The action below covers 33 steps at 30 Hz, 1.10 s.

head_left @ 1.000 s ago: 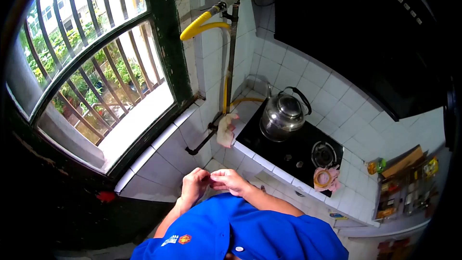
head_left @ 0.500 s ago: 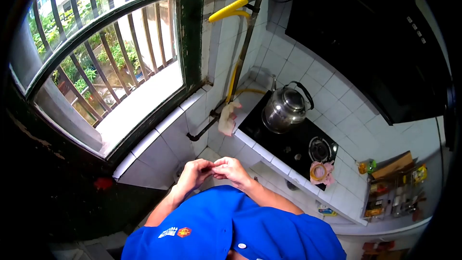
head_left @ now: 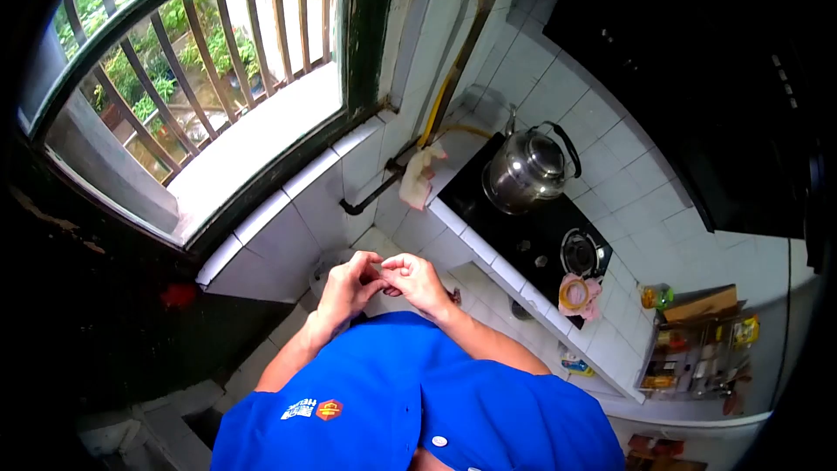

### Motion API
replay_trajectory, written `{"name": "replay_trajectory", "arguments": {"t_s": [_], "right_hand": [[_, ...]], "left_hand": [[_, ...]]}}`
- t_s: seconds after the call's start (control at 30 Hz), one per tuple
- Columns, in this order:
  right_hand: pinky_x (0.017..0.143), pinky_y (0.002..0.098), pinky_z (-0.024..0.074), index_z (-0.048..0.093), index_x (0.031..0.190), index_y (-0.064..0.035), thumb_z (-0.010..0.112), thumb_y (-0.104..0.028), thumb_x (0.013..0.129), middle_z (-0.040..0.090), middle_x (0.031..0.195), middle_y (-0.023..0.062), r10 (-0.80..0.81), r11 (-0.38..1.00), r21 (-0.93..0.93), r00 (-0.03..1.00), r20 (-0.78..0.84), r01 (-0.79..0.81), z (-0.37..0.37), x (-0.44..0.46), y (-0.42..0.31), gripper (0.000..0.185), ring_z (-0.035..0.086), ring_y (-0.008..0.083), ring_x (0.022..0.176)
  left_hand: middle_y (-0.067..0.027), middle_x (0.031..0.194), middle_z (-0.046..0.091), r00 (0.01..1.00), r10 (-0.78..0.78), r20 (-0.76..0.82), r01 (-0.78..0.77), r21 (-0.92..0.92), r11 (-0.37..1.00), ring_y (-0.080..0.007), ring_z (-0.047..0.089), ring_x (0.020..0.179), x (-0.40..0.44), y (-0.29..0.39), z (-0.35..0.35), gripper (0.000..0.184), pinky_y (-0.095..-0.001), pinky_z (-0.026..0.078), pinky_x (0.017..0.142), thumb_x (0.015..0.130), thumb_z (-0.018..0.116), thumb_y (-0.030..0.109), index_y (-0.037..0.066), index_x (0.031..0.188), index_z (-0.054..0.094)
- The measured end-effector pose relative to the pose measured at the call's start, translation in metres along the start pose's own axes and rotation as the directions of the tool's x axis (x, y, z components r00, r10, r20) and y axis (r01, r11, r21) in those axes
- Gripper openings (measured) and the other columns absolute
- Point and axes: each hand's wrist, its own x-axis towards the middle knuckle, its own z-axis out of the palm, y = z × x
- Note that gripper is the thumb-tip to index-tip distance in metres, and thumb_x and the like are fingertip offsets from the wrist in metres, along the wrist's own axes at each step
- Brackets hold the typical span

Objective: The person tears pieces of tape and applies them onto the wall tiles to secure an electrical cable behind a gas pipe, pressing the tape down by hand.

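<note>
Moved up in view, with left hand and right hand close together.
Cannot tell if holding anything; kettle off at two o'clock.

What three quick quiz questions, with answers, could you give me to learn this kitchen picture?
1. True or false: the black-handled, silver metal kettle stands on the flat black stove.
2. Fill in: the round yellow ring rests on a ____.
3. Are the bare left hand and bare right hand close together or wide apart?

Key: 1. True. 2. Crumpled pink cloth. 3. Close together; whether they pinch anything is too small to tell.
</note>
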Motion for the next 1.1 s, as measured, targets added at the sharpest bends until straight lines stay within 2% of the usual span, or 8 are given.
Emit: {"name": "replay_trajectory", "arguments": {"t_s": [0.23,0.37,0.47,0.67,0.77,0.9,0.97,1.1], "right_hand": [[0.062,0.0219,0.0495,0.059,0.107,-0.0007,0.072,-0.006,0.088,0.067,0.080,0.0031,0.036,0.994,0.098,0.982,0.186,-0.055,-0.013,0.002,0.007,0.023,0.062,0.0074,0.071],[0.060,0.0222,0.0503,0.058,0.106,0.0009,0.073,-0.010,0.090,0.068,0.079,0.0063,0.147,0.982,0.105,0.984,0.100,-0.158,-0.016,-0.003,0.007,0.024,0.063,0.0098,0.067],[0.056,0.0217,0.0487,0.057,0.102,-0.0001,0.075,-0.016,0.090,0.067,0.075,0.0070,0.185,0.972,0.134,0.979,0.085,-0.195,-0.021,-0.005,0.018,0.027,0.061,0.0104,0.062],[0.070,0.0256,0.0545,0.057,0.114,0.0007,0.059,-0.035,0.100,0.067,0.091,0.0095,0.439,0.881,0.161,0.895,0.075,-0.446,-0.038,-0.005,0.037,0.038,0.067,0.0143,0.075],[0.071,0.0260,0.0544,0.057,0.114,0.0000,0.061,-0.032,0.099,0.067,0.091,0.0088,0.442,0.888,0.129,0.897,0.031,-0.442,-0.050,-0.009,0.048,0.035,0.066,0.0142,0.077],[0.072,0.0260,0.0542,0.059,0.112,-0.0015,0.063,-0.026,0.098,0.067,0.092,0.0096,0.498,0.864,0.109,0.866,-0.046,-0.491,-0.080,-0.019,0.067,0.029,0.066,0.0142,0.078],[0.072,0.0261,0.0541,0.059,0.110,-0.0020,0.064,-0.024,0.098,0.067,0.092,0.0100,0.522,0.850,0.131,0.850,-0.072,-0.510,-0.094,-0.028,0.077,0.026,0.066,0.0145,0.078],[0.070,0.0261,0.0547,0.061,0.107,-0.0057,0.063,-0.023,0.098,0.069,0.091,0.0074,0.562,0.827,0.101,0.800,-0.212,-0.554,-0.118,-0.044,0.100,0.020,0.067,0.0138,0.075]], "left_hand": [[-0.0063,0.075,0.070,0.995,-0.051,0.089,0.053,-0.023,0.998,-0.0086,0.064,0.071,-0.010,-0.007,0.005,0.033,-0.0270,0.053,0.063,0.075,0.086,0.014,-0.001,0.097,0.067],[-0.0057,0.079,0.071,0.965,-0.247,0.085,0.259,-0.206,0.943,-0.0077,0.064,0.073,-0.016,-0.008,0.020,0.029,-0.0261,0.053,0.066,0.077,0.085,0.012,-0.002,0.096,0.068],[-0.0139,0.087,0.073,0.926,-0.355,0.130,0.374,-0.441,0.816,-0.0179,0.071,0.084,-0.023,-0.003,0.030,0.018,-0.0288,0.058,0.074,0.084,0.076,0.001,-0.006,0.097,0.066],[-0.0086,0.076,0.071,0.933,-0.353,-0.068,0.348,-0.079,0.934,-0.0109,0.063,0.067,-0.039,-0.046,0.041,0.015,-0.0288,0.052,0.061,0.087,0.073,0.013,-0.002,0.091,0.072],[-0.0080,0.074,0.070,0.818,-0.548,-0.174,0.530,-0.141,0.836,-0.0098,0.063,0.065,-0.052,-0.103,0.036,0.014,-0.0272,0.052,0.061,0.088,0.071,0.011,-0.001,0.095,0.073],[-0.0078,0.085,0.073,0.792,-0.462,-0.398,0.474,-0.074,0.877,-0.0104,0.065,0.073,-0.062,-0.176,0.022,0.020,-0.0265,0.053,0.068,0.087,0.064,-0.001,-0.002,0.105,0.071],[-0.0098,0.088,0.074,0.678,-0.636,-0.368,0.645,-0.117,0.755,-0.0123,0.067,0.079,-0.050,-0.186,0.009,0.025,-0.0283,0.053,0.074,0.084,0.063,-0.003,-0.001,0.108,0.071],[-0.0103,0.087,0.074,0.677,-0.640,-0.365,0.690,0.011,0.724,-0.0135,0.067,0.080,-0.044,-0.252,0.005,0.026,-0.0294,0.053,0.077,0.082,0.064,-0.003,-0.001,0.107,0.071]]}}
